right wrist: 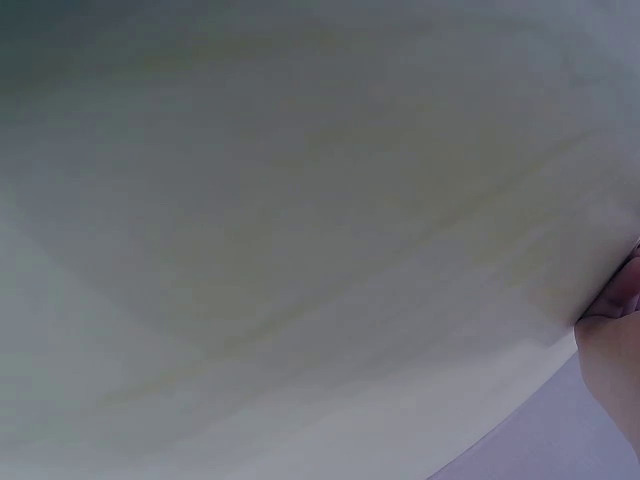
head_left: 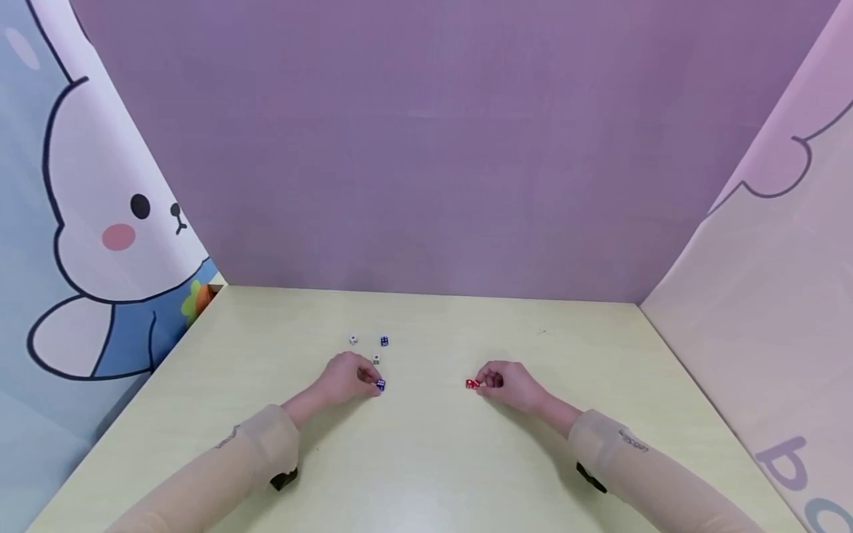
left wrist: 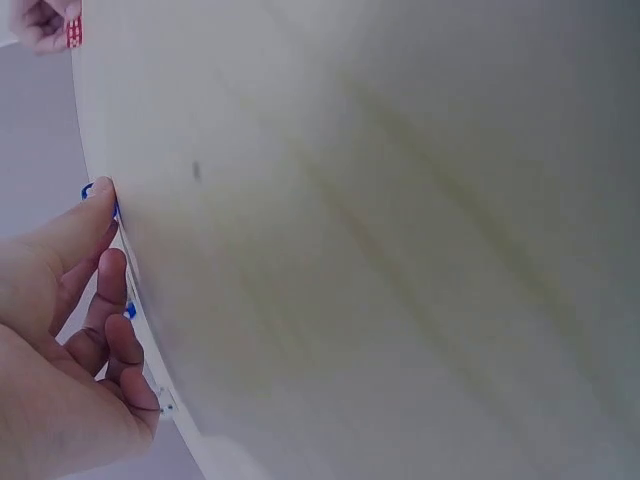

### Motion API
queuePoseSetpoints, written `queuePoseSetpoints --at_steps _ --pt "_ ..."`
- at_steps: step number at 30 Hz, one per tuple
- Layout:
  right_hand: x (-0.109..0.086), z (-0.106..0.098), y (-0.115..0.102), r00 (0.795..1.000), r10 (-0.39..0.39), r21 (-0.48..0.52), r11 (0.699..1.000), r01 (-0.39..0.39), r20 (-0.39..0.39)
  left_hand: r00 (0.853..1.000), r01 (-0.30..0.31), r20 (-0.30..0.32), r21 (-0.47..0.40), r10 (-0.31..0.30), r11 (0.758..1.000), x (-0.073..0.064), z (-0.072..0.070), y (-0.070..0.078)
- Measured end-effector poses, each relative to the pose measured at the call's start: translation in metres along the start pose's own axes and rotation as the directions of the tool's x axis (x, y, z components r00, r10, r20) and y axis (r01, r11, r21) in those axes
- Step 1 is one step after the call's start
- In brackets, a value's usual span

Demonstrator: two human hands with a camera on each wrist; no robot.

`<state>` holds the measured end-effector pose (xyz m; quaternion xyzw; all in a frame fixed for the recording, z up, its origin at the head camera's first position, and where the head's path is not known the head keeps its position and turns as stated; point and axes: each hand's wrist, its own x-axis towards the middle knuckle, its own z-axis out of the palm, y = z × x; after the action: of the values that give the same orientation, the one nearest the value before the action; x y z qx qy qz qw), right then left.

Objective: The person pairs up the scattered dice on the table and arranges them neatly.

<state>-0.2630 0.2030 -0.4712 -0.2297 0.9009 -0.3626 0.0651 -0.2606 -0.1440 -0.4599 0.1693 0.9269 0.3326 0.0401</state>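
Observation:
Between thumb and fingertips, my left hand (head_left: 348, 379) pinches a blue die (head_left: 380, 385) at the tabletop; the left wrist view shows only a sliver of this blue die (left wrist: 87, 192) behind the thumb. Across from it, my right hand (head_left: 513, 386) pinches one of two red dice (head_left: 469, 384) that sit side by side, touching. Just beyond the left hand lie a white die (head_left: 376, 360), another white die (head_left: 353, 340) and a second blue die (head_left: 384, 341). Only part of the right hand (right wrist: 610, 355) enters the right wrist view, and its fingertips are cut off there.
All the dice are on a pale yellow table (head_left: 426, 459). A purple panel (head_left: 426, 148) rises along its far edge. Printed cloth with a cartoon rabbit (head_left: 120, 192) stands on the left, and a pale pink sheet (head_left: 786, 296) on the right.

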Motion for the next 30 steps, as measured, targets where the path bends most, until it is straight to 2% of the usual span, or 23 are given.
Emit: queuePoseSetpoints --at_steps 5,10,17,24,30 --pt "-0.001 0.0 0.0 1.0 0.002 0.008 1.0 -0.002 -0.004 0.999 -0.031 0.012 0.005 0.031 1.0 0.0 0.009 0.011" --pt "-0.001 0.001 0.002 1.0 -0.004 -0.006 1.0 0.004 -0.006 0.999 -0.034 0.025 -0.009 0.034 0.999 0.0 0.019 0.027" --pt "-0.001 0.001 0.0 1.0 -0.013 -0.005 1.0 0.013 -0.01 0.996 -0.075 0.043 0.03 0.073 0.997 0.002 0.033 0.049" --pt "-0.003 -0.008 0.0 1.0 0.012 0.035 0.999 -0.013 0.01 0.991 -0.116 0.071 0.057 0.112 0.992 0.009 0.049 0.07" --pt "-0.01 -0.013 -0.002 1.0 -0.002 0.017 1.0 0.002 0.018 0.99 -0.123 0.082 0.076 0.117 0.989 0.015 0.062 0.086"
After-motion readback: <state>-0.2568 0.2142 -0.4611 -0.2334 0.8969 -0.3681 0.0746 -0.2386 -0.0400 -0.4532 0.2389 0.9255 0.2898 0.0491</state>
